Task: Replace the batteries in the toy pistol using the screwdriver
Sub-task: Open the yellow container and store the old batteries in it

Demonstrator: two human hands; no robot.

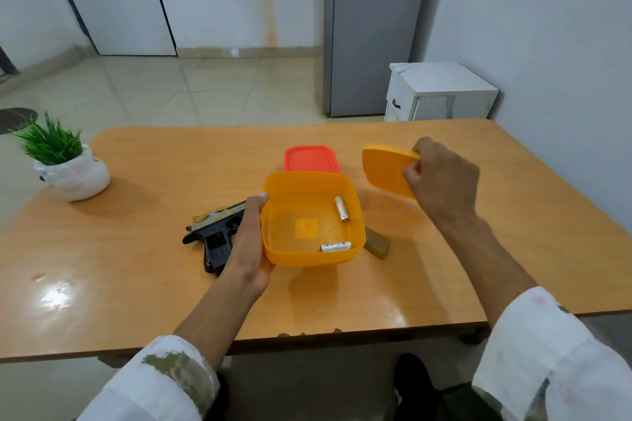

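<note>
An open orange plastic box (273, 239) is tilted up off the table, gripped at its left wall by my left hand (248, 243). Two batteries lie inside: one (341, 209) near the right wall, one (335, 246) at the near wall. My right hand (441, 178) holds the box's orange lid (383, 169) in the air to the right. The black toy pistol (215, 232) lies on the table left of the box, partly hidden by my left hand. A small olive-brown piece (376, 243) pokes out from under the box's right corner. No screwdriver shows.
A red lidded box (311, 158) stands just behind the orange one. A potted green plant (65, 167) sits at the table's (171, 161) far left corner. Beyond the table are a white cabinet (441, 92) and a grey door.
</note>
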